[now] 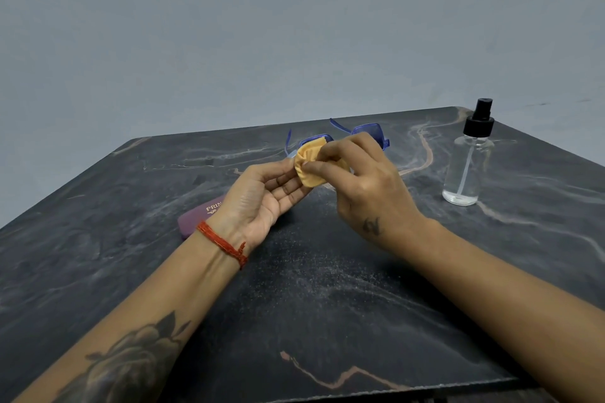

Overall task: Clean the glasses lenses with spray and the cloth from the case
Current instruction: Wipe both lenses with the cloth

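While both hands, left and right, pinch the yellow cloth around one lens of blue-framed glasses above the dark marbled desk, wiping is underway, second lens apparently left.

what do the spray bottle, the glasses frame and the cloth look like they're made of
Clear spray bottle with black pump top: see-through, glossy, probably plastic, possibly glass. Blue square glasses frame: translucent tinted plastic by its look. Orange cleaning cloth: soft matte fabric, creasing where it is pinched, likely microfibre.
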Tool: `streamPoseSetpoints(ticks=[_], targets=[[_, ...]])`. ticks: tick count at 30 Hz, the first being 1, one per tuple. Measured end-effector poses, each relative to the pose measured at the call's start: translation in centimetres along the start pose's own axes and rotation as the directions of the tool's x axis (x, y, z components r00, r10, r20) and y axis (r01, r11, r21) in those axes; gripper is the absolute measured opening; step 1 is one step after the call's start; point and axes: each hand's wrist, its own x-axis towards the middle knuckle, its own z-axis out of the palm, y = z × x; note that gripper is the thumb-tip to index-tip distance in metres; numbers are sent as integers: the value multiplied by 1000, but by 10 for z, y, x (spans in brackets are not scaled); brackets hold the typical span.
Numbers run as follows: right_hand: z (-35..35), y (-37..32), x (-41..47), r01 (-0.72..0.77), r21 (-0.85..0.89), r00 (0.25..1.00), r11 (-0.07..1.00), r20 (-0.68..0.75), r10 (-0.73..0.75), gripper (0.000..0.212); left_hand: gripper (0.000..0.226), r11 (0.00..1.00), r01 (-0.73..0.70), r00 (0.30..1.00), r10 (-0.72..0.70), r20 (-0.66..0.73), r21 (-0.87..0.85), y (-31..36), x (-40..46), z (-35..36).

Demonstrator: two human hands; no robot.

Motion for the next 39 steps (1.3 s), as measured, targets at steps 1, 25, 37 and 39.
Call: streamPoseSetpoints(ticks=[1,25,37,39], targets=[[-1,1,1,-8,-9,1000,1000,-8,8,29,11,1000,1,1000,-1,3,0,0,0,0],[-8,4,-2,-109,-14,994,994,-25,109,15,8,999,16,999,-18,-43,-38,3,-1,0],[-4,4,-3,3,-11,998,1000,61,-3,28,9,1000,21,999,-21,-39,1,3,-1,-2],[-7,9,-2,-29,-35,998,999,48,30,25,9,1000,15,999,-15,-47,-15,5,0,-3]])
